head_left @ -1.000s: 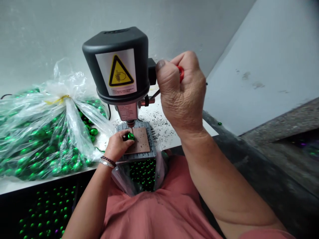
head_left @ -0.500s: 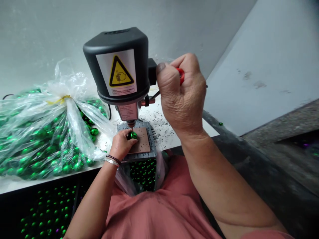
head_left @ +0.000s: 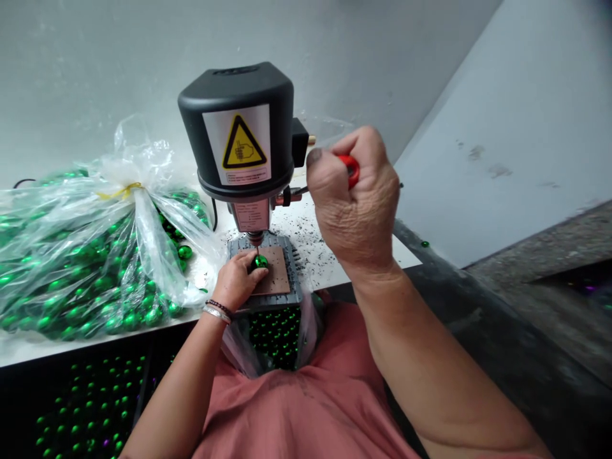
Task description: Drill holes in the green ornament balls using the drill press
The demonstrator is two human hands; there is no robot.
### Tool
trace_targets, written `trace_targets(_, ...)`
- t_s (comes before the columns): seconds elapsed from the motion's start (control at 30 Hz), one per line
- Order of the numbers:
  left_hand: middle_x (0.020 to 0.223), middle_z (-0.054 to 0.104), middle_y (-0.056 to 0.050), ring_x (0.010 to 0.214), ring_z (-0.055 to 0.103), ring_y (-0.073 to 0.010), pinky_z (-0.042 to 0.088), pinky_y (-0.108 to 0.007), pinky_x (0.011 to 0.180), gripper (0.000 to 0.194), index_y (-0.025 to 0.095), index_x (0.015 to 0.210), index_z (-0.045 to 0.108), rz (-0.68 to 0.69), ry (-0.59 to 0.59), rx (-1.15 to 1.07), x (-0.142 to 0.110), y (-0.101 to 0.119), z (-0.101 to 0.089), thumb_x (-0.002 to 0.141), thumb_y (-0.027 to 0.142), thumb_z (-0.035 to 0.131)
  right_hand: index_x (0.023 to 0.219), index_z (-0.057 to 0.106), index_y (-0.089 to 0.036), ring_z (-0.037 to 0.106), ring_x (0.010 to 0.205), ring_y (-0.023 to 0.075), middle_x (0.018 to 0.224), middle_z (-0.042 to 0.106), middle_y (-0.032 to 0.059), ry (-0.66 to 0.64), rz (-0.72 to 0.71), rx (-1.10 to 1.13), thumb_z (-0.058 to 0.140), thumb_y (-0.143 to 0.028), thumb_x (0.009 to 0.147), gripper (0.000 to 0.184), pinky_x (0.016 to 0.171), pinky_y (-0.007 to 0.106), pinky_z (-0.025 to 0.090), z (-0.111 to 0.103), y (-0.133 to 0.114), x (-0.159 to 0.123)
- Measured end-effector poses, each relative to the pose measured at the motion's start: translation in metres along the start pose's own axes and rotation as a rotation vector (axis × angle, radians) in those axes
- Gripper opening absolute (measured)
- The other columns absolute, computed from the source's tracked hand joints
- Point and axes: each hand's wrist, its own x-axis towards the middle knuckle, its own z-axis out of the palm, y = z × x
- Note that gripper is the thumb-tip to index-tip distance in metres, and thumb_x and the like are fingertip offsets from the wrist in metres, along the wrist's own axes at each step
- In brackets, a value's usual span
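A shiny green ball (head_left: 261, 262) rests on the brown board (head_left: 276, 277) under the drill press (head_left: 239, 131). My left hand (head_left: 238, 278) pinches the ball between thumb and fingers, from the left side. Right above it is the thin drill bit (head_left: 259, 250), its tip at the top of the ball; whether it has gone in cannot be made out. My right hand (head_left: 358, 197), raised to the right of the machine, is closed around the red-ended feed lever (head_left: 351, 171).
A tied clear plastic bag (head_left: 138, 236) full of green balls covers the table's left. Dark shavings (head_left: 310, 245) lie scattered on the white tabletop. More green balls (head_left: 275, 335) show below the drill base, beside my lap. One loose ball (head_left: 424, 244) lies off to the right.
My left hand has shifted the ball slightly right, under the bit. My right hand has come down a little with the lever. The view has also shifted slightly.
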Motion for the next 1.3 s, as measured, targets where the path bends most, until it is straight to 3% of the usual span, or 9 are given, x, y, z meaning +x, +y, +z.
trace_targets(0.2,0.111,0.063,-0.008,0.102,0.057,-0.0217,0.043,-0.032,0.09,0.037,0.018,0.107,0.062,0.001,0.007,0.057,0.001,0.002,0.0,0.073,0.033,0.057,0.062,0.039,-0.019,0.028,0.048,0.0029,0.052,0.036,-0.0073,-0.034,-0.116,-0.17,0.051,-0.022,0.072,0.015,0.05,0.02,0.034,-0.01,0.004,-0.014)
trace_targets(0.47,0.114,0.061,-0.008,0.104,0.056,-0.0212,0.042,-0.032,0.09,0.037,0.018,0.108,0.06,0.018,0.011,0.048,0.001,0.001,0.0,0.074,0.032,0.057,0.069,0.039,-0.02,0.036,0.047,0.0037,0.053,0.042,-0.0064,-0.008,-0.312,-0.286,0.048,-0.019,0.075,0.011,0.048,0.019,0.034,-0.014,0.016,-0.039)
trace_targets(0.77,0.116,0.061,-0.008,0.104,0.056,-0.0214,0.042,-0.032,0.09,0.038,0.019,0.108,0.06,0.002,0.027,0.047,0.0,-0.001,0.003,0.073,0.034,0.058,0.077,0.044,-0.02,0.045,0.054,0.0054,0.06,0.048,-0.0044,0.097,-0.295,-0.252,0.049,-0.017,0.074,0.007,0.052,0.019,0.039,-0.003,0.03,-0.059)
trace_targets(1.07,0.108,0.064,-0.006,0.097,0.058,-0.0212,0.044,-0.03,0.083,0.03,0.02,0.1,0.062,-0.004,0.022,0.034,-0.002,0.001,0.001,0.073,0.033,0.058,0.084,0.043,-0.019,0.046,0.057,0.0055,0.064,0.045,-0.0043,0.054,-0.248,-0.063,0.049,-0.011,0.072,0.016,0.055,0.021,0.04,0.005,0.049,-0.084)
trace_targets(1.17,0.099,0.065,-0.005,0.092,0.059,-0.0202,0.043,-0.029,0.079,0.026,0.021,0.096,0.063,0.017,0.028,0.039,-0.001,0.001,0.001,0.073,0.033,0.058,0.083,0.042,-0.019,0.046,0.057,0.0049,0.065,0.045,-0.0043,0.095,-0.24,-0.051,0.048,-0.012,0.074,0.012,0.055,0.02,0.039,0.006,0.041,-0.076)
trace_targets(1.23,0.094,0.066,-0.005,0.088,0.059,-0.0199,0.043,-0.029,0.076,0.027,0.021,0.096,0.063,0.007,0.041,0.049,0.0,0.003,0.001,0.072,0.033,0.059,0.078,0.044,-0.019,0.044,0.055,0.0044,0.064,0.045,-0.004,0.155,-0.211,-0.083,0.048,-0.016,0.076,0.006,0.054,0.02,0.038,0.006,0.028,-0.055)
trace_targets(1.3,0.09,0.066,-0.006,0.084,0.059,-0.0196,0.043,-0.029,0.074,0.031,0.02,0.098,0.062,-0.018,0.066,0.054,-0.001,0.006,0.0,0.072,0.034,0.059,0.069,0.042,-0.019,0.038,0.051,0.0042,0.058,0.04,-0.0048,0.161,-0.154,-0.134,0.047,-0.022,0.079,0.012,0.05,0.02,0.034,0.006,0.013,-0.026)
